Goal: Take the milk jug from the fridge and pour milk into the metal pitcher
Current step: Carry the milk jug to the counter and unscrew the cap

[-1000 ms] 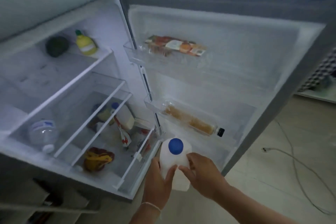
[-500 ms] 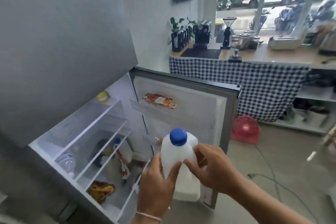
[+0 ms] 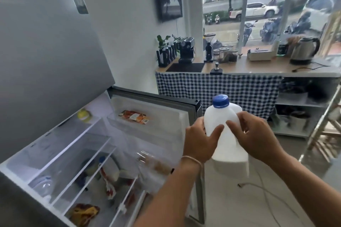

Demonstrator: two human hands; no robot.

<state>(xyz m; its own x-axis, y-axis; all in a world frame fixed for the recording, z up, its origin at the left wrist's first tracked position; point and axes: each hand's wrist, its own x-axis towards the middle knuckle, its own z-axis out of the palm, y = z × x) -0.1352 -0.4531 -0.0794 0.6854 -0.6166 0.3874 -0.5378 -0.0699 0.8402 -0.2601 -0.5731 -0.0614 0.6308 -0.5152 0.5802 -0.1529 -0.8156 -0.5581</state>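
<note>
I hold the milk jug [image 3: 226, 134] up in the air, just past the open fridge door [image 3: 156, 116]. Its blue cap [image 3: 220, 100] is on top. My left hand [image 3: 200, 142] grips its side, thumb across the front. My right hand [image 3: 258, 136] curls around the handle side. Beyond the jug stands a counter [image 3: 258, 68] with a checked cloth [image 3: 212, 86], a coffee machine [image 3: 186, 49] and a kettle [image 3: 303, 49]. Left of the jug, the fridge shelves [image 3: 73, 145] hold food.

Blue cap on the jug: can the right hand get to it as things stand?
Probably yes. The right hand grips the milk jug just below the blue cap; nothing covers it, and the left hand also holds the jug.
</note>
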